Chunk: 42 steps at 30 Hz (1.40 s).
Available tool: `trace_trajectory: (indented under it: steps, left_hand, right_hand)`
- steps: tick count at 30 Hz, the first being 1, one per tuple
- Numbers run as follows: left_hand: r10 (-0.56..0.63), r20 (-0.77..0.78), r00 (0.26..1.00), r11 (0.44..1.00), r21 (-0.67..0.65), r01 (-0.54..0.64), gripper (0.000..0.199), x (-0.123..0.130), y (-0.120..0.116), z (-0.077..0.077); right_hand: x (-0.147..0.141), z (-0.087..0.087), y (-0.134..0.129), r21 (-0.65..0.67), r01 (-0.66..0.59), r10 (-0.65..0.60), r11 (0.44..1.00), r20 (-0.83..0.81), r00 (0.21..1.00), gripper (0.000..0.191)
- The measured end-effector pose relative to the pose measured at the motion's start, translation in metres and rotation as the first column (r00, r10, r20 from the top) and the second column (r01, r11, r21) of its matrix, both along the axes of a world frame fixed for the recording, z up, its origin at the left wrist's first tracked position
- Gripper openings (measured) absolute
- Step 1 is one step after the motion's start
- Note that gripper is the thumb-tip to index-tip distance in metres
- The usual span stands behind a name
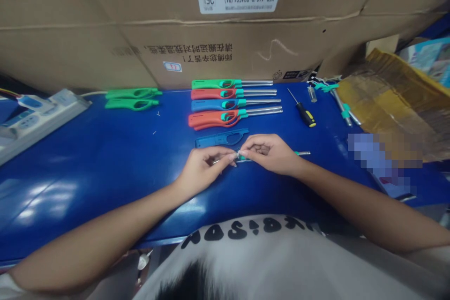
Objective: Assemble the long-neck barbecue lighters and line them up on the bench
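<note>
My left hand [213, 164] and my right hand [270, 153] meet fingertip to fingertip over the table, both closed in a pinch. Between them is a lighter's inner assembly [242, 157], small, silvery and teal, mostly covered by the fingers. A metal tube end [304, 153] with a bit of teal pokes out beyond my right hand. Just behind the hands lies a blue lighter shell half [218, 138]. Farther back, several assembled gas lighters [216, 118] in red, blue and green lie in a row, metal tubes pointing right.
Two green shell pieces [131, 103] lie at back left, near a white power strip [42, 117]. On the right are a screwdriver [305, 113], loose metal tubes with teal parts [342, 105] and a taped yellow-brown package [390, 98]. A large cardboard box [140, 4] walls off the back.
</note>
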<state>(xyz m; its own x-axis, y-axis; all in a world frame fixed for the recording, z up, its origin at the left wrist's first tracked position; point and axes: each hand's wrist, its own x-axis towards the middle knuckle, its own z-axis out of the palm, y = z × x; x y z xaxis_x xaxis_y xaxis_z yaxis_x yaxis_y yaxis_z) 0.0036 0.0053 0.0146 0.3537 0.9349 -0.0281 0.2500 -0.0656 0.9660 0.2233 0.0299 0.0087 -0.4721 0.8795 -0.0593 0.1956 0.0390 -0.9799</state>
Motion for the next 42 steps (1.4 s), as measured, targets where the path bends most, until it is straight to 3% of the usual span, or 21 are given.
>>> trace_trajectory:
  steps: [12, 31, 34, 38, 42]
  left_hand:
    - [0.010, 0.019, 1.000, 0.998, -0.056, -0.009, 0.025, -0.001, 0.001, -0.001]
    - [-0.021, -0.052, 0.998, 1.000, 0.021, 0.022, 0.028, -0.007, 0.004, -0.004]
    - [-0.033, -0.139, 0.990, 0.987, 0.149, 0.054, 0.025, -0.014, 0.007, 0.000]
    - [-0.084, -0.329, 0.940, 0.933, 0.304, 0.190, 0.019, -0.023, 0.012, 0.010]
    - [-0.116, -0.441, 0.890, 0.926, 0.277, 0.258, 0.018, -0.027, 0.016, 0.016]
  right_hand:
    - [0.002, 0.000, 0.003, -0.017, -0.014, 0.013, 1.000, -0.062, 0.998, 0.019]
    - [-0.002, 0.004, 0.002, -0.064, 0.052, -0.057, 0.997, -0.090, 0.994, 0.021]
    - [-0.001, 0.005, 0.003, -0.088, 0.074, -0.083, 0.993, -0.101, 0.991, 0.025]
    - [0.001, 0.006, 0.003, -0.097, 0.072, -0.080, 0.993, -0.088, 0.993, 0.026]
    - [0.001, 0.007, 0.003, -0.094, 0.067, -0.074, 0.993, -0.078, 0.994, 0.026]
